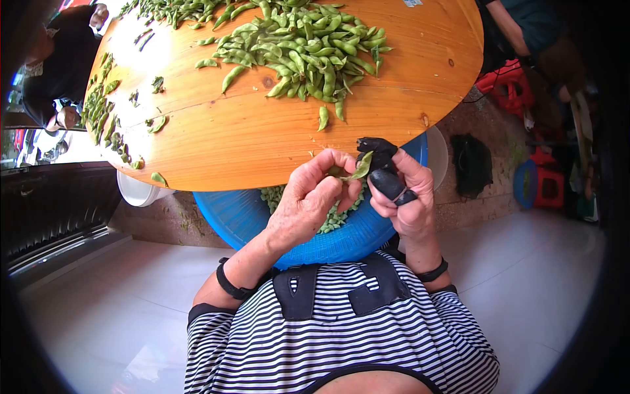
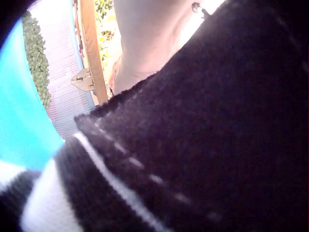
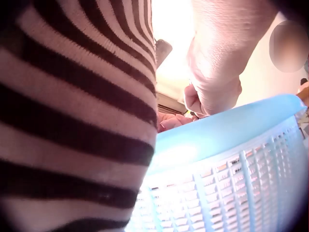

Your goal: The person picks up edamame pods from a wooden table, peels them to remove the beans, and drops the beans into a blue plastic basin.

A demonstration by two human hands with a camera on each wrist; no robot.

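Note:
My left hand (image 1: 314,197) pinches a green bean pod (image 1: 362,165) between thumb and fingers, above the blue basket (image 1: 315,253). Close beside it, my right hand (image 1: 410,190) has black coverings on the thumb and fingers, its fingers curled at the pod's right end. Shelled green beans (image 1: 335,220) lie in the basket below. In the right wrist view, the right hand (image 3: 215,87) shows above the basket rim (image 3: 227,121), its fingertips partly hidden. Dark cloth covers most of the left wrist view, with the left hand (image 2: 145,38) only partly seen.
A pile of bean pods (image 1: 308,52) lies on the wooden table (image 1: 216,141), with more along its left edge. White buckets (image 1: 134,189) stand under the table. A black bag (image 1: 471,165) and red stools (image 1: 512,88) are at the right. Other people sit at both sides.

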